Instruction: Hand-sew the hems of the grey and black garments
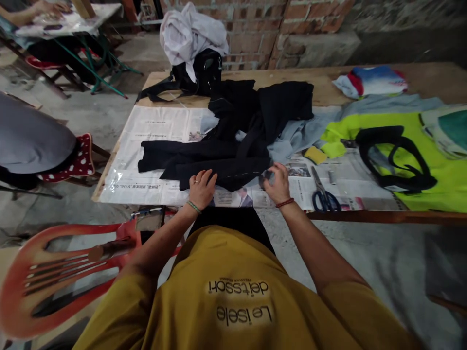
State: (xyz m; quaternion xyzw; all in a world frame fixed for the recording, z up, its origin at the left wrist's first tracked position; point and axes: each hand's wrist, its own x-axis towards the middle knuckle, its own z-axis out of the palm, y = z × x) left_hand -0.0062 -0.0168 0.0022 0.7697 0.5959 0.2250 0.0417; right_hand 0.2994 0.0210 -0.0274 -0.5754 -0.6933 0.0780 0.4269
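Dark navy fabric pieces (219, 167) lie in strips along the table's front, with a faint pale line of stitches or marks near the lower edge. On that lower edge rests my left hand (202, 188), its fingers spread over the cloth. At the right end of the strips, my right hand (279, 183) has thumb and fingers curled together around a small greyish thing (267, 178), too unclear to name. More black cloth (284, 99) is heaped behind, over light grey-blue fabric (292, 138). Dark-handled scissors (323, 194) lie to the right of my right hand.
Newspaper (146, 121) covers the wooden table (430, 75). To the right are a yellow pad (315, 155), bright yellow-green fabric (412, 194) and a black strap roll (419, 182). A black bag (207, 70) stands behind; a red chair (69, 233) is at lower left. Other people sit at left.
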